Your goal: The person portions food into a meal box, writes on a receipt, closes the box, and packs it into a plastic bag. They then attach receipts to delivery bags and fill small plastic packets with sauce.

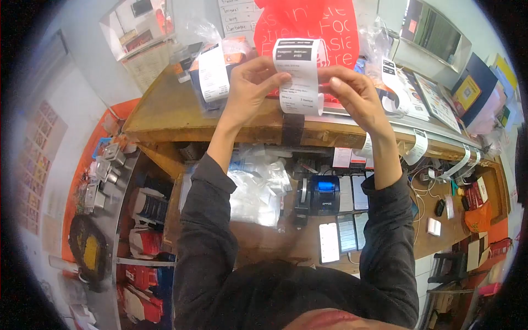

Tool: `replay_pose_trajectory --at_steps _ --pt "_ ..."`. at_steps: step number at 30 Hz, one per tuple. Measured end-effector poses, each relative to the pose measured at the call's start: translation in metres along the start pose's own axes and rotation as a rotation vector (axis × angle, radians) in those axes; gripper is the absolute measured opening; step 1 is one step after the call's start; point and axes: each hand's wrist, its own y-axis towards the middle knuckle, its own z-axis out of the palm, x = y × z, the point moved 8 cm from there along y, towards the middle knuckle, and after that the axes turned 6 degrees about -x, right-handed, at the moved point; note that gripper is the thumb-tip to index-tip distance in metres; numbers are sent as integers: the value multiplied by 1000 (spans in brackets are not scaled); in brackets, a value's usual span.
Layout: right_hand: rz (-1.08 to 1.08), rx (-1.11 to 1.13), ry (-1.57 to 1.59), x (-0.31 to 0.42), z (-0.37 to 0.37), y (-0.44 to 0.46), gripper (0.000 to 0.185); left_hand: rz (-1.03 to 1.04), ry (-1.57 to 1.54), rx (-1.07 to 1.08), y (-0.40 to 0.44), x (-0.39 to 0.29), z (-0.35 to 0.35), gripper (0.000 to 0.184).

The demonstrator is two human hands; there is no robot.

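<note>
A printed paper receipt (pixel 300 82), curled at its top and bottom, is held up in front of a red bag (pixel 341 33) with white lettering. My left hand (pixel 250 88) pinches the receipt's left edge, thumb in front. At the right edge, my right hand (pixel 357 99) has its fingers stretched toward the paper, and the index fingertip reaches the edge. The right thumb stands apart from the receipt. The red bag stands on the wooden counter (pixel 220 124), partly hidden by the receipt and my hands.
Clear plastic bags with receipts, one at left (pixel 213 71) and one at right (pixel 388 69), flank the red bag. Below sit a receipt printer (pixel 324 195), several phones, including a lit one (pixel 329 242), and a pile of plastic bags (pixel 256 198). Receipt strips (pixel 416 147) hang from the counter edge.
</note>
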Motion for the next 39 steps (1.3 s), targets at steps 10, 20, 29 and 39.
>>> replay_pose_trajectory --at_steps 10,20,29,39 --pt "52 -398 -289 -23 -26 -7 14 -108 266 27 -2 20 6 14" --pt "-400 -786 -1265 -36 -36 11 18 340 1117 -232 32 37 -11 44" --pt "-218 -701 -594 -63 -71 28 95 94 691 -167 40 76 -29 88" --pt "-144 -704 -709 -70 -79 25 79 -99 574 -87 41 98 -45 56"
